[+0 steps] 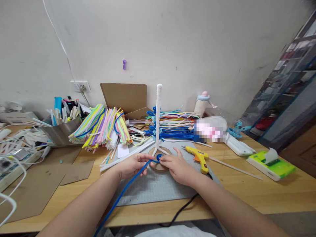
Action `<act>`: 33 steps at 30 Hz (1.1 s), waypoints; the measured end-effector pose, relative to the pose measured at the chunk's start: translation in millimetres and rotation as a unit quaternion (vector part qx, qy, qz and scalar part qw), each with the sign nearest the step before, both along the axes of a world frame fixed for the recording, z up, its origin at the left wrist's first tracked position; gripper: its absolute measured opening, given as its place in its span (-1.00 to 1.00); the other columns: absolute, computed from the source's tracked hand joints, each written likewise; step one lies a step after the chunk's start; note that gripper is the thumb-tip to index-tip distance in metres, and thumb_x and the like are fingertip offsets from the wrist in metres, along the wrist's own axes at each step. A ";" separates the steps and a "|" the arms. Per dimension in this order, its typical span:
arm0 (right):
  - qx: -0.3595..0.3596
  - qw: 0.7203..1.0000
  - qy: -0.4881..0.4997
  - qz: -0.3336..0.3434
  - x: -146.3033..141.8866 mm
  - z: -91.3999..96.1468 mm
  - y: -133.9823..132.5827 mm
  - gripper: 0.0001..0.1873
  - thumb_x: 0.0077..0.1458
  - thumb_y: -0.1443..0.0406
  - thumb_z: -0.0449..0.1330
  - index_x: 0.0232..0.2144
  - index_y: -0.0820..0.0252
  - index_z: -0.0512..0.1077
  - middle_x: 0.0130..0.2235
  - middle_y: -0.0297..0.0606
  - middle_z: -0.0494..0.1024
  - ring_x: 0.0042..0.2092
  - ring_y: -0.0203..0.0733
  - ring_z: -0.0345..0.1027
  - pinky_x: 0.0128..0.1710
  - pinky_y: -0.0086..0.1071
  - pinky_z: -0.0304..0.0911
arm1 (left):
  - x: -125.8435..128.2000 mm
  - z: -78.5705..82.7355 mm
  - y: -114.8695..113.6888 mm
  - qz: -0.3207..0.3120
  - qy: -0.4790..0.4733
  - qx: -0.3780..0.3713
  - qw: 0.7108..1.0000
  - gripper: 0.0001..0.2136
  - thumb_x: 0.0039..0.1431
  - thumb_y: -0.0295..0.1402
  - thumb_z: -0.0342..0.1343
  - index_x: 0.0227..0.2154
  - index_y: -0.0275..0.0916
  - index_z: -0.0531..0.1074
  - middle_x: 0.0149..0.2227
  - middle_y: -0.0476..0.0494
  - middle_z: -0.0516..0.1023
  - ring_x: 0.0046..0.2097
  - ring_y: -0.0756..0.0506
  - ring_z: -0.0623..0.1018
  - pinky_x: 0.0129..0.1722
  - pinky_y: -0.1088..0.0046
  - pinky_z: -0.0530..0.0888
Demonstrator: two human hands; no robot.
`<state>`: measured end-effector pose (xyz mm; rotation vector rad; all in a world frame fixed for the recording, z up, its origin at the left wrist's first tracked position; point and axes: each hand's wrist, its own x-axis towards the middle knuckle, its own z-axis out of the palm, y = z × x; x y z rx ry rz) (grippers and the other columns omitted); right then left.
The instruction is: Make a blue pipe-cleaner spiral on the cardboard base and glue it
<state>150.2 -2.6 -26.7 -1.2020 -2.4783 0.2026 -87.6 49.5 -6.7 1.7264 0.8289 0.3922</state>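
Note:
My left hand (134, 165) pinches a long blue pipe cleaner (125, 188) between thumb and fingertips; its free tail trails down past my forearm toward the table's front edge. With its fingertips closed on the small spiral at the other end, my right hand (178, 167) presses against the same pipe cleaner. Both hands are over a round cardboard base (160, 168). An upright post (158, 115) wrapped in white stands behind them, with legs splayed at its foot. Blue curled pieces (154, 131) show beside the post. Part of the spiral is hidden by my right fingers.
A grey cutting mat (148, 192) lies under the work. To the right are a yellow glue gun (199, 157) with a black cord, and a green tissue pack (271, 165). Bundled pastel pipe cleaners (101, 126) and a metal holder (61, 131) stand left. Blue pipe cleaners (177, 133) lie behind.

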 end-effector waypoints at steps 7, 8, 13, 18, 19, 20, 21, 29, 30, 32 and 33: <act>-0.002 1.000 -0.002 0.000 0.0 -0.9 0.4 -0.43 -0.06 0.55 -0.04 -0.04 0.05 0.40 0.04 -0.22 0.45 0.06 -0.16 0.26 0.19 0.11 -0.58 | 23.2 -17.1 8.7 0.140 -0.015 0.100 0.985 -0.70 -0.09 -0.20 0.20 -0.30 -0.28 0.51 -0.34 -0.09 0.55 -0.31 -0.07 0.47 -0.31 0.46 0.38; -0.002 1.000 -0.003 -0.001 0.0 -1.1 0.4 -0.43 -0.06 0.55 -0.04 -0.04 0.05 0.39 0.04 -0.22 0.45 0.06 -0.16 0.26 0.19 0.11 -0.58 | 26.4 -18.6 10.7 0.158 -0.006 0.113 0.981 -0.72 -0.09 -0.21 0.19 -0.32 -0.27 0.51 -0.37 -0.07 0.55 -0.32 -0.07 0.47 -0.32 0.46 0.37; -0.005 1.000 0.001 0.002 0.4 -1.9 0.4 -0.44 -0.07 0.55 -0.06 -0.05 0.07 0.39 0.04 -0.22 0.45 0.06 -0.18 0.27 0.19 0.11 -0.58 | 40.2 -26.2 19.1 0.212 0.052 0.160 0.963 -0.83 -0.08 -0.26 0.15 -0.52 -0.28 0.46 -0.52 -0.01 0.47 -0.43 -0.05 0.43 -0.41 0.47 0.33; -0.014 1.000 0.008 0.002 0.9 -1.7 0.2 -0.43 -0.08 0.55 -0.06 -0.04 0.07 0.39 0.03 -0.24 0.45 0.06 -0.20 0.27 0.19 0.11 -0.60 | 50.0 -30.8 25.0 0.265 0.109 0.208 0.935 -0.88 -0.12 -0.32 0.19 -0.54 -0.25 0.40 -0.55 0.03 0.41 -0.46 -0.03 0.38 -0.46 0.50 0.24; -0.014 1.000 0.008 0.003 0.7 -1.4 0.0 -0.42 -0.09 0.56 -0.06 -0.04 0.07 0.38 0.03 -0.25 0.45 0.06 -0.20 0.26 0.19 0.11 -0.60 | 51.1 -31.4 25.7 0.272 0.117 0.212 0.931 -0.87 -0.13 -0.32 0.20 -0.54 -0.25 0.39 -0.55 0.04 0.40 -0.47 -0.02 0.37 -0.47 0.50 0.23; -0.015 1.000 0.008 0.003 0.5 -1.1 -0.1 -0.41 -0.09 0.56 -0.06 -0.03 0.06 0.38 0.03 -0.25 0.45 0.07 -0.20 0.25 0.20 0.10 -0.59 | 51.9 -32.1 26.3 0.277 0.125 0.214 0.928 -0.86 -0.13 -0.33 0.21 -0.54 -0.24 0.38 -0.56 0.05 0.39 -0.48 -0.02 0.37 -0.49 0.51 0.22; -0.016 1.000 0.007 0.003 0.3 -0.7 -0.3 -0.41 -0.09 0.56 -0.06 -0.03 0.06 0.38 0.03 -0.26 0.45 0.08 -0.20 0.25 0.20 0.10 -0.59 | 52.4 -32.9 26.8 0.281 0.132 0.215 0.926 -0.86 -0.12 -0.32 0.21 -0.55 -0.24 0.36 -0.57 0.05 0.39 -0.49 -0.01 0.36 -0.50 0.51 0.20; -0.020 1.000 0.012 0.004 -0.8 2.5 -1.5 -0.42 -0.09 0.55 -0.07 -0.04 0.07 0.38 0.02 -0.23 0.46 0.07 -0.18 0.25 0.20 0.11 -0.56 | 54.4 -38.9 26.2 0.289 0.156 0.241 0.913 -0.83 -0.10 -0.30 0.21 -0.60 -0.24 0.34 -0.59 0.07 0.36 -0.50 0.00 0.35 -0.51 0.52 0.16; -0.020 1.000 0.012 0.003 -0.9 2.5 -1.5 -0.43 -0.09 0.55 -0.07 -0.05 0.07 0.39 0.01 -0.23 0.46 0.06 -0.18 0.26 0.20 0.11 -0.55 | 54.9 -39.4 25.9 0.290 0.154 0.250 0.911 -0.83 -0.10 -0.30 0.21 -0.60 -0.24 0.34 -0.58 0.07 0.36 -0.49 0.00 0.35 -0.50 0.52 0.17; -0.020 1.000 0.015 0.002 -1.1 1.9 -1.5 -0.43 -0.09 0.55 -0.06 -0.06 0.07 0.40 0.00 -0.23 0.47 0.04 -0.18 0.27 0.20 0.10 -0.55 | 55.9 -40.8 25.6 0.292 0.150 0.267 0.906 -0.84 -0.09 -0.31 0.22 -0.60 -0.24 0.36 -0.55 0.05 0.38 -0.46 -0.01 0.35 -0.47 0.51 0.18; -0.020 1.000 0.017 0.002 -1.3 1.4 -1.4 -0.43 -0.10 0.55 -0.06 -0.06 0.08 0.40 0.00 -0.23 0.47 0.04 -0.18 0.27 0.20 0.10 -0.55 | 56.4 -41.7 25.5 0.294 0.148 0.275 0.903 -0.84 -0.09 -0.31 0.22 -0.60 -0.24 0.37 -0.54 0.04 0.38 -0.45 -0.01 0.36 -0.46 0.51 0.18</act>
